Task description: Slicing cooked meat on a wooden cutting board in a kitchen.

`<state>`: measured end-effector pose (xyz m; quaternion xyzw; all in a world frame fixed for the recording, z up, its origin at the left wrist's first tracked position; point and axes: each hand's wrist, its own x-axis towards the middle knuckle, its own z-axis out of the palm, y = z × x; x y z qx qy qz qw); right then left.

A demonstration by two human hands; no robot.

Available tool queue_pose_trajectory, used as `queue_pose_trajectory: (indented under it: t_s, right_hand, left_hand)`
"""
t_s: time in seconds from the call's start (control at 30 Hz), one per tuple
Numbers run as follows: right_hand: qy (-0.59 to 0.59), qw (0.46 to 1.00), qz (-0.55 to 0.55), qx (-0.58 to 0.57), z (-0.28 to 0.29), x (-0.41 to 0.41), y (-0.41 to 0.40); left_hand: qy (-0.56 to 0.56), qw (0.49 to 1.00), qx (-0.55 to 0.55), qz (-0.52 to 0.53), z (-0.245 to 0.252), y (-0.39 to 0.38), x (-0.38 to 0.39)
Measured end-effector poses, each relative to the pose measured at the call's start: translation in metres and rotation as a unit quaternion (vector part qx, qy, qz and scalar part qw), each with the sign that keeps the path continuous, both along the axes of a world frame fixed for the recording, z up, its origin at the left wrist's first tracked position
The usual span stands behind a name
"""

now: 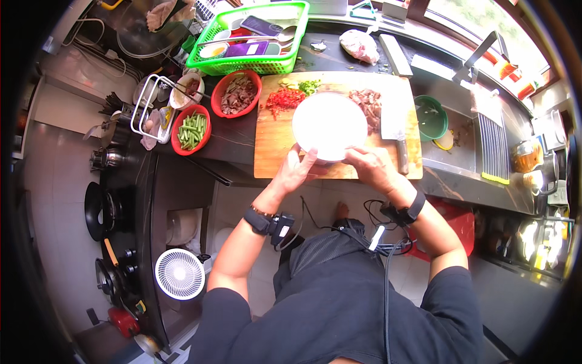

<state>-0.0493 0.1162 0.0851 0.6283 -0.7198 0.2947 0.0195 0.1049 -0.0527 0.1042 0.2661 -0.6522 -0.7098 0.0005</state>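
Note:
Both of my hands hold a white bowl (329, 125) by its near rim, above a wooden cutting board (277, 157). My left hand (293, 170) grips the left side, thumb on the rim. On the other side, my right hand (370, 164) pinches the edge. Chopped red chillies (285, 101) and chopped greens (310, 86) lie on the board's far left. Pieces of sliced meat (367, 107) are partly hidden behind the bowl. Along the board's right side rests a cleaver (393, 119), its dark handle towards me. Glare washes out the bowl's surface.
Left of the board stand a red bowl of meat (236, 93) and a red bowl of cut green stalks (192, 130). A green basket (248, 67) holds dishes and a ladle. At right, a sink (461, 150) contains a green bowl (430, 117). Cables (318, 225) hang near my wrists.

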Motion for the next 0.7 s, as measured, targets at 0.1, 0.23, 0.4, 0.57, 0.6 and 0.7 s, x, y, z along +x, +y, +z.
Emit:
queue_pose_trajectory:
  t_s: [0.1, 0.23, 0.4, 0.57, 0.6, 0.7]
  right_hand:
    - [-0.018, 1.000, -0.003, 0.003, -0.002, -0.011, 0.010]
    - [-0.082, 0.993, -0.042, -0.077, 0.013, -0.021, 0.023]
    - [-0.128, 0.969, -0.209, -0.039, -0.009, -0.052, 0.069]
    - [-0.135, 0.954, -0.266, 0.006, -0.028, -0.053, 0.116]
    - [-0.146, 0.948, -0.282, 0.012, -0.034, -0.055, 0.125]
    - [-0.168, 0.932, -0.319, 0.031, -0.037, -0.053, 0.135]
  left_hand:
    - [0.045, 0.998, 0.054, 0.001, -0.015, 0.004, -0.032]
    - [0.008, 0.991, 0.121, 0.056, -0.021, -0.013, -0.075]
    - [-0.007, 0.996, 0.049, 0.070, -0.030, -0.055, -0.161]
    - [0.016, 0.990, 0.073, 0.117, -0.063, -0.102, -0.221]
    - [0.005, 0.989, 0.074, 0.127, -0.069, -0.108, -0.233]
    - [-0.013, 0.987, 0.079, 0.142, -0.079, -0.117, -0.260]
